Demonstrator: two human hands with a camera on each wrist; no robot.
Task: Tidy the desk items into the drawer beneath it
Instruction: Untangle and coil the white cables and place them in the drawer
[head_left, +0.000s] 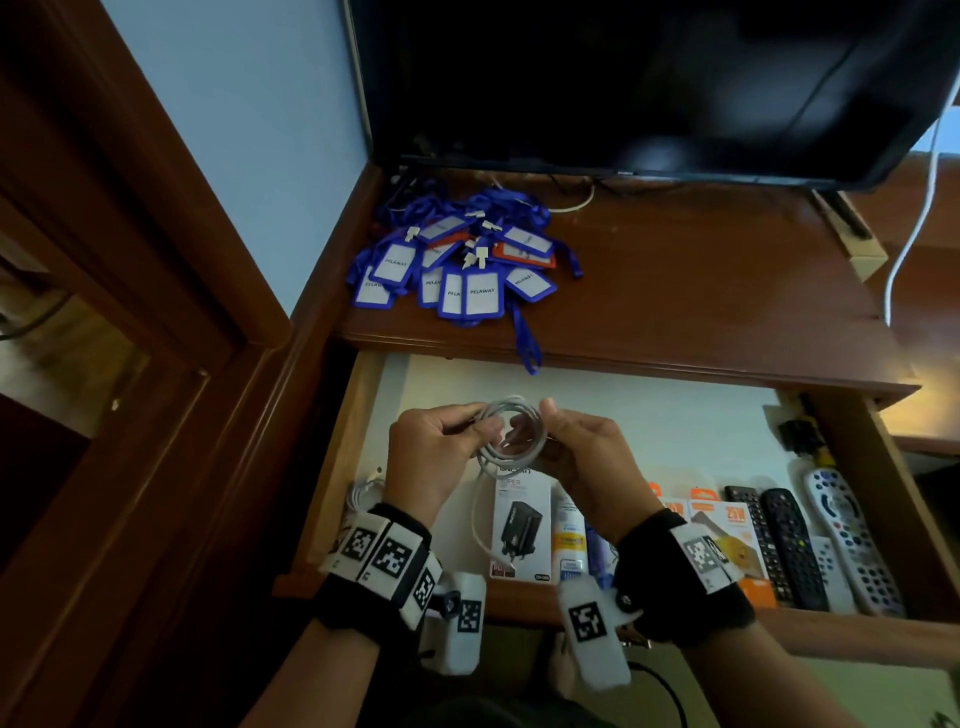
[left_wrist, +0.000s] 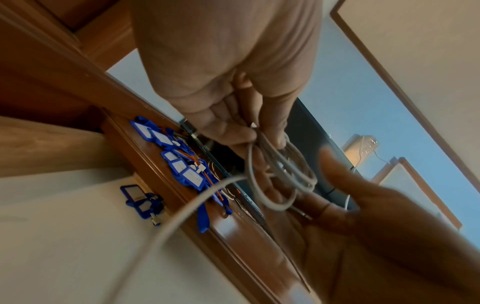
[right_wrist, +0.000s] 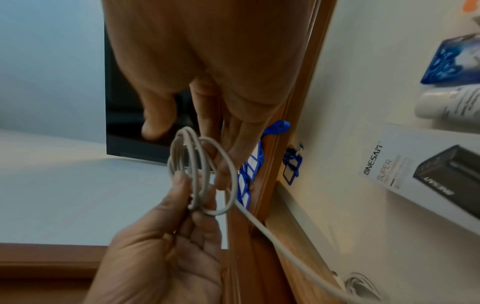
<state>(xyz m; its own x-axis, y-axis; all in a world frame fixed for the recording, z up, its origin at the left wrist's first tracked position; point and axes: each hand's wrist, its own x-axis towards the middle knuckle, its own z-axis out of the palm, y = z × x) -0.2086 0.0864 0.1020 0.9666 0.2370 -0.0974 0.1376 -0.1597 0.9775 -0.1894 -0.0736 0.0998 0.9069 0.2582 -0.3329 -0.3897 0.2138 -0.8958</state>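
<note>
Over the open drawer (head_left: 675, 426) both hands hold a white cable (head_left: 511, 441) wound into a small coil. My left hand (head_left: 467, 431) pinches the coil's left side between thumb and fingers (left_wrist: 233, 139). The right hand (head_left: 550, 436) has its fingers (right_wrist: 223, 164) hooked through the loops, thumb raised. A loose tail of the cable (left_wrist: 182, 209) hangs down toward the drawer floor. On the wooden desk (head_left: 701, 291) above lies a pile of blue badge holders with lanyards (head_left: 457, 265); one strap hangs over the desk's front edge.
The drawer holds a charger box (head_left: 522, 519), orange boxes (head_left: 727, 540), a few remotes (head_left: 810, 551), a second coiled white cable (head_left: 363, 491) and one blue badge (left_wrist: 140, 199). A dark TV (head_left: 649, 78) stands at the desk's back. A wooden door frame (head_left: 130, 260) is at left.
</note>
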